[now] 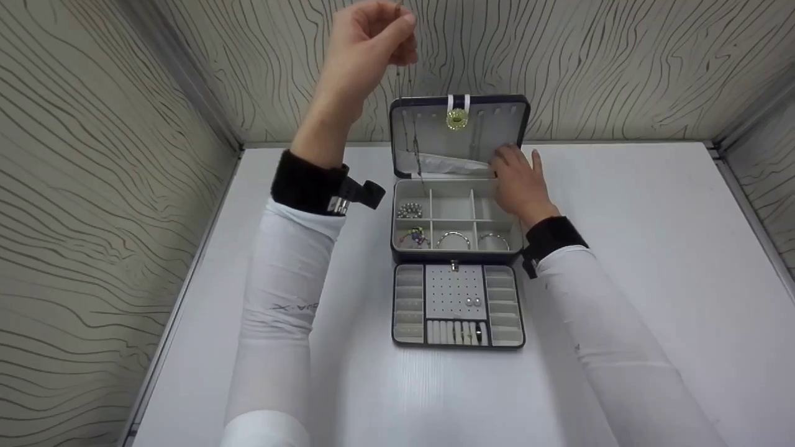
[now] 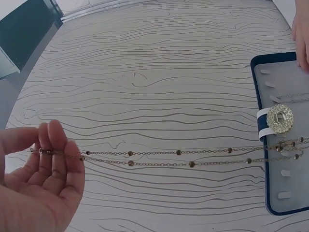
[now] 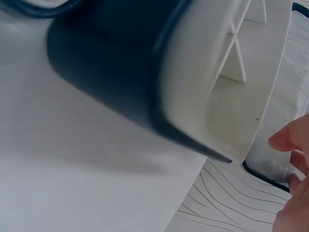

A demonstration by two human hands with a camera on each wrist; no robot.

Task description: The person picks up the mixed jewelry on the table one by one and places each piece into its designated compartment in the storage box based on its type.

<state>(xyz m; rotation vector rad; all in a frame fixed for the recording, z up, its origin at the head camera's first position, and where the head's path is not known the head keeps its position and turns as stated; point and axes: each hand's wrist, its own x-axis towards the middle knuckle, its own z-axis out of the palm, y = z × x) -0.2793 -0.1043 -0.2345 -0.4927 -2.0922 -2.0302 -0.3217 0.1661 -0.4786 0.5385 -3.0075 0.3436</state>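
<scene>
My left hand, raised at the top, pinches a long, thin beaded chain necklace. The chain hangs down in front of the raised lid of a dark blue jewelry box, its lower end over the back left compartment. My right hand holds the lid at its lower right edge, thumb by the inner elastic pocket. A gold round ornament sits on the strap at the lid's top. Small white hooks line the lid, and another chain hangs there.
The box's compartments hold a pearl bracelet, a colorful bracelet and two bangles. In front lies a divided tray with pearl earrings and several rings. A wood-grain patterned wall stands behind the white table.
</scene>
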